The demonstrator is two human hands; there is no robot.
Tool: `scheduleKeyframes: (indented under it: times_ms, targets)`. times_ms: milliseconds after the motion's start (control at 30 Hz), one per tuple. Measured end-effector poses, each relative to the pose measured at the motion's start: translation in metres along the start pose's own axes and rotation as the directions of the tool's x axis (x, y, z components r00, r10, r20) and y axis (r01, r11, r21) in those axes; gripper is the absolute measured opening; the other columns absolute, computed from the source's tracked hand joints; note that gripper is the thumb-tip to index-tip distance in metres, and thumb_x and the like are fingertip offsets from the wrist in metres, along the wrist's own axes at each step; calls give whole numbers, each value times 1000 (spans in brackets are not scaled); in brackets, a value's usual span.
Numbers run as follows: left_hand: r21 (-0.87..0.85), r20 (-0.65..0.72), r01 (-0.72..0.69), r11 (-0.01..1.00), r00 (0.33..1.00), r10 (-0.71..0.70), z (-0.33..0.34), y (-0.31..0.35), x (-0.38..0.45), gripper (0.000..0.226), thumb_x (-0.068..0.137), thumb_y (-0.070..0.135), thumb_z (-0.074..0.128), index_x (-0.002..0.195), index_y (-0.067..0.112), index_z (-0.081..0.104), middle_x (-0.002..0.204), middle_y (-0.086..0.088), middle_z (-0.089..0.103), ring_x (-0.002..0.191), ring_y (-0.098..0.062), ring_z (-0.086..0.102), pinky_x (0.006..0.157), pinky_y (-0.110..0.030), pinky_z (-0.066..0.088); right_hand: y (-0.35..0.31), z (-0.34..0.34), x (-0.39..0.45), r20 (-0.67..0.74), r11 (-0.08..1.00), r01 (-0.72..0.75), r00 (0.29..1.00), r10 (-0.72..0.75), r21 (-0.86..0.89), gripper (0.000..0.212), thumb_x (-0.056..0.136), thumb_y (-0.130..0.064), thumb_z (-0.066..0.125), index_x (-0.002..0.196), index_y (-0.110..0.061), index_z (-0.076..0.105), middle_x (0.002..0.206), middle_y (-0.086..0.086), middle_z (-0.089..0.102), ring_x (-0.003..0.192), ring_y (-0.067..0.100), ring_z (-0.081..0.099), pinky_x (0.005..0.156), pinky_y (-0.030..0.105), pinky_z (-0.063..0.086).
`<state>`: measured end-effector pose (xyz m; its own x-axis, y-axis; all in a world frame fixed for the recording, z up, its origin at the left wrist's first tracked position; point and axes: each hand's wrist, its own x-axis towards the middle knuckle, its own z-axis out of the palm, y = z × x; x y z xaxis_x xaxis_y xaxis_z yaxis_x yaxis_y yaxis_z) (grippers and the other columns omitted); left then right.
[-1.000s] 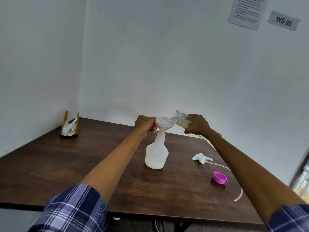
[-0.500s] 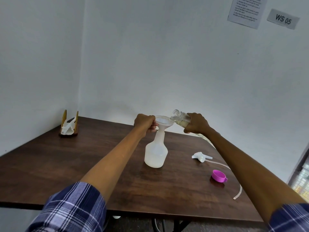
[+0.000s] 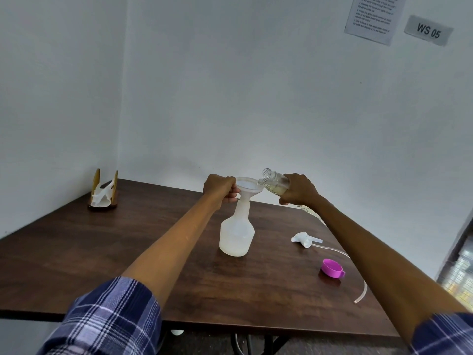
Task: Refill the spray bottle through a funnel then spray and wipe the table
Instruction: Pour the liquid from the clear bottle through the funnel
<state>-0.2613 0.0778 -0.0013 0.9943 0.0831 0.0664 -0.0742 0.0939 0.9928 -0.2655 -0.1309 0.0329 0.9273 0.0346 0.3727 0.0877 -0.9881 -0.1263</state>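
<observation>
Nearest the camera, two blue-and-white plaid sleeves [image 3: 110,319] frame the view, with both bare forearms reaching out over the dark brown wooden worktop [image 3: 76,252], whose near edge runs across the bottom of the view with black frame legs showing below it. On the right side of the worktop lies a small magenta plastic cap [image 3: 332,268], and just beyond it a white trigger spray head [image 3: 302,239] on its side, its thin clear dip tube [image 3: 358,295] curving toward the right edge. Between these and the left forearm the wood is bare.

At mid-worktop stands the translucent white plastic spray bottle [image 3: 236,237], upright, well apart from every edge. A white plastic funnel [image 3: 248,185] sits in its neck. The left hand [image 3: 221,188] has its fingers curled round the funnel's rim and the bottle neck just below it, on the funnel's left side. The right hand [image 3: 298,189] grips a clear glass jar [image 3: 273,181] tipped sideways, its open mouth over the funnel's right rim and pale yellowish liquid lying low in the jar.

Far left, near the corner where the white walls meet, a wooden napkin holder [image 3: 103,190] with white tissue stands. High on the right wall hang a printed paper sheet [image 3: 371,17] and a grey sign reading "WS 05" [image 3: 428,30].
</observation>
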Motion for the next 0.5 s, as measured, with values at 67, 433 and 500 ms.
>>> scheduleKeyframes:
  times_ms: [67,433,500]
  targets:
    - [2,-1,-2,1000,1000,2,0,0,0,13,79,2,51,69,2,59,63,-7,64,49,-15,56,53,-25,57,0,0,-1,-2,1000,2,1000,-2,2,35,38,-30,59,61,-24,33,69,-3,46,73,24,46,49,20,25]
    - [3,-11,-4,1000,1000,4,1,0,0,15,79,2,51,67,3,59,63,-7,64,49,-15,56,55,-27,57,-1,-1,-3,-17,1000,16,1000,-17,-23,46,39,-31,58,80,-15,45,80,0,51,76,23,46,49,20,24]
    - [4,-12,-4,1000,1000,4,1,0,0,15,79,2,51,67,3,59,62,-7,63,49,-16,56,57,-27,57,-1,-1,-3,-22,1000,13,1000,-14,-17,46,39,-31,58,79,-15,45,80,0,51,76,23,46,50,20,24]
